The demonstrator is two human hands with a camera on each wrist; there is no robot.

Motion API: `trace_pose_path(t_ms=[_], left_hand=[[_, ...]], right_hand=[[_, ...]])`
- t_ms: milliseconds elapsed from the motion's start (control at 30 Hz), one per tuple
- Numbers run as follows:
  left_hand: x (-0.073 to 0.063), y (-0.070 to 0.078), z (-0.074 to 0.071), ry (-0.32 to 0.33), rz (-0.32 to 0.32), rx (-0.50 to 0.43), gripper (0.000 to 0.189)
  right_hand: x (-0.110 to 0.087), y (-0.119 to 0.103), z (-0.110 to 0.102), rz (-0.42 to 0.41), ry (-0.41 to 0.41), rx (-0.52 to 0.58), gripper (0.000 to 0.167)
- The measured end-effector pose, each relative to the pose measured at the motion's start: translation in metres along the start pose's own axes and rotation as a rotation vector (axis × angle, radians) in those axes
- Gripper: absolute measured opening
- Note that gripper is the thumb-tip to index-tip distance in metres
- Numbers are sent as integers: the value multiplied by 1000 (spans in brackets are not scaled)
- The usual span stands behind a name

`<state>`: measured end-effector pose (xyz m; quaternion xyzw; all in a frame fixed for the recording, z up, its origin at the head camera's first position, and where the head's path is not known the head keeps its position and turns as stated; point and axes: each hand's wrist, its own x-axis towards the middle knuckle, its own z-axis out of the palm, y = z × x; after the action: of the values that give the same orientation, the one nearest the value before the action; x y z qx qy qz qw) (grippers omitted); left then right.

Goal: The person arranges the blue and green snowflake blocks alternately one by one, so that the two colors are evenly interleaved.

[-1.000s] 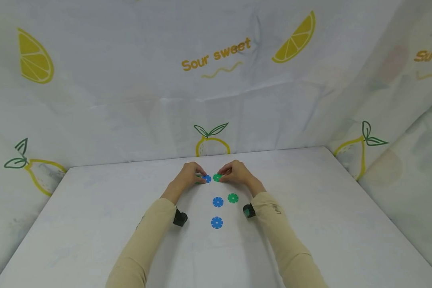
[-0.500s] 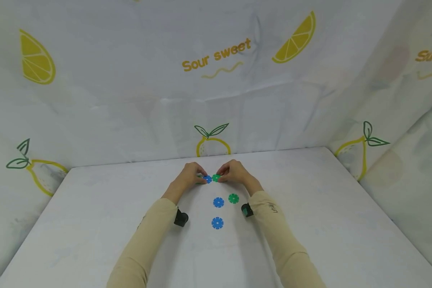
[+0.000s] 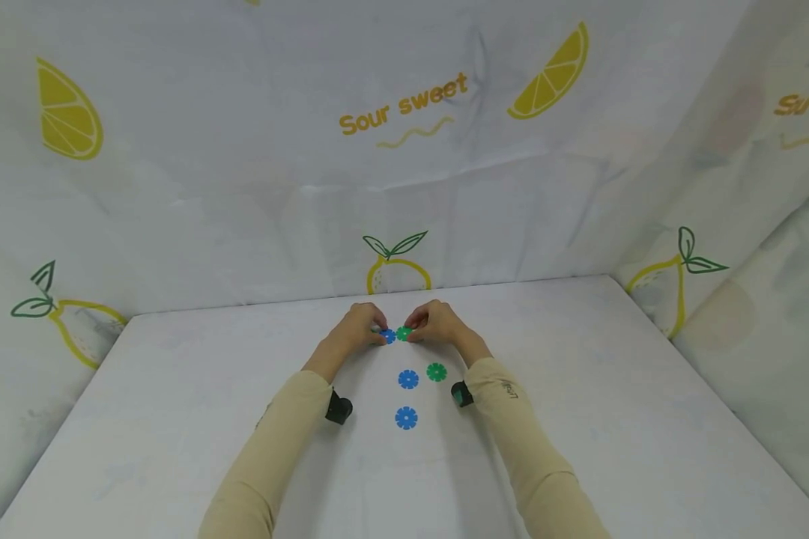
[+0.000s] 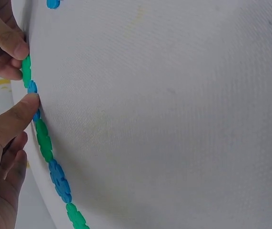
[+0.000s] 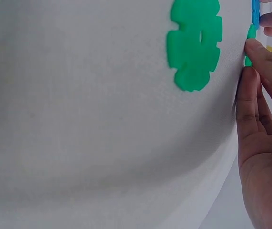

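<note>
My left hand (image 3: 357,326) pinches a blue notched plastic disc (image 3: 388,336) at the far middle of the table. Beyond its thumb in the left wrist view, a green disc (image 4: 44,138), a blue disc (image 4: 59,181) and another green disc (image 4: 76,217) run on in a row from it. Between thumb and fingers, my right hand (image 3: 440,323) holds a green notched disc (image 3: 404,334). The rims of the two held discs meet or nearly meet; whether their slots interlock I cannot tell. Most of the row is hidden behind the left hand in the head view.
Nearer on the white table (image 3: 175,419) lie a loose blue disc (image 3: 408,379), a green disc (image 3: 436,372) and another blue disc (image 3: 407,418), all flat between the forearms. A lemon-print cloth (image 3: 276,239) hangs behind the far edge.
The right hand has shifted slightly left with its green disc, closing the gap to the blue one. The left hand has stayed nearly still; the loose discs have not moved.
</note>
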<state>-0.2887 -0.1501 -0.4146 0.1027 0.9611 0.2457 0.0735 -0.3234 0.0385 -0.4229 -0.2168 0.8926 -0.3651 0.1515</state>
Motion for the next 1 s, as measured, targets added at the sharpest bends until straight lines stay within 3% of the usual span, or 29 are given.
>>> trace_pose_path(t_ms=[367, 500, 633, 1000], left_hand=[[4, -8, 3, 46, 100, -23, 28], [5, -7, 5, 83, 154, -54, 28], [5, -2, 9, 104, 208, -73, 27], [9, 9, 19, 102, 154, -98, 22]], right_hand=[[0, 0, -2, 3, -2, -15, 20], [-3, 2, -4, 8, -8, 6, 22], [-10, 5, -10, -42, -10, 27, 27], [-38, 13, -26, -124, -28, 176, 36]])
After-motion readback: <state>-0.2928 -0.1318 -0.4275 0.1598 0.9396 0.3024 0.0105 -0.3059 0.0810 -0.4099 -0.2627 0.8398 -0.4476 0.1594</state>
